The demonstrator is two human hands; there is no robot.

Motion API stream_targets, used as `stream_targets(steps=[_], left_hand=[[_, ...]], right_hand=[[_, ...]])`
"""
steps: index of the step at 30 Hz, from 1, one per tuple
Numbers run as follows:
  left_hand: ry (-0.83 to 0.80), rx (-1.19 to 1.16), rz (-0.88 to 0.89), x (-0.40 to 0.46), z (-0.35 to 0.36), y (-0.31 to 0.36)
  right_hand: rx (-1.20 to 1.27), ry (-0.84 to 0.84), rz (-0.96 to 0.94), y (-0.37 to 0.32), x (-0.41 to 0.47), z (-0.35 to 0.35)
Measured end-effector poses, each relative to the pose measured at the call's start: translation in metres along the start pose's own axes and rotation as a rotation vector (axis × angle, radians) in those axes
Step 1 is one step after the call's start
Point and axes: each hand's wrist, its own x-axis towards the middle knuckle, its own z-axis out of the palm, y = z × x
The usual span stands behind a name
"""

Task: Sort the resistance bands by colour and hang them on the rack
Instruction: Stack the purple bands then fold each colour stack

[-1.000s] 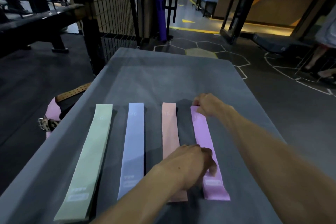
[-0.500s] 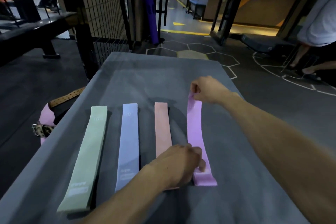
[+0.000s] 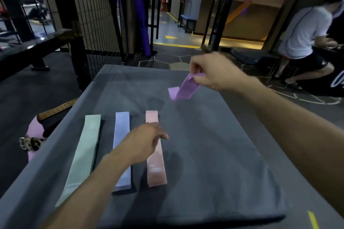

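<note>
Purple is off the bench now: half a second ago that band lay flat at the right end of the row, pinned near its close end by the left hand and pinched at its far end by the right hand. Now the right hand has lifted it clear, its grip closed on the top edge between thumb and fingers, and the band dangles folded above the far part of the bench, touching nothing else as far as I can see. The left hand has let go; its grip is loose and holds nothing, fingers hanging relaxed over the pink band, though I cannot tell whether they touch it. Pink, the blue band and the green band lie side by side, apart from one another, just as they did. To my eye the sorting is done and the hanging has begun, first band in hand, three waiting. No hooks show plainly, so the rack's place is a guess.
</note>
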Motion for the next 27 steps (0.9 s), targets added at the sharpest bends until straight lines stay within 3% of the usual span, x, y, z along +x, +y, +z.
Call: stream_targets(steps=[7, 13, 21, 27], left_hand=[[-0.152, 0.077, -0.075, -0.016, -0.006, 0.005], [-0.234, 0.065, -0.031, -0.021, 0.007, 0.024], [-0.403, 0.064, 0.14, -0.02, 0.049, 0.059], [-0.313, -0.006, 0.103, -0.012, 0.052, 0.053]], right_hand=[[-0.03, -0.231, 0.062, -0.045, -0.109, 0.074], [0.031, -0.129, -0.144, -0.07, -0.194, 0.114], [0.15, -0.265, -0.166, -0.076, -0.23, 0.106], [0.19, -0.385, -0.116, -0.063, -0.197, 0.081]])
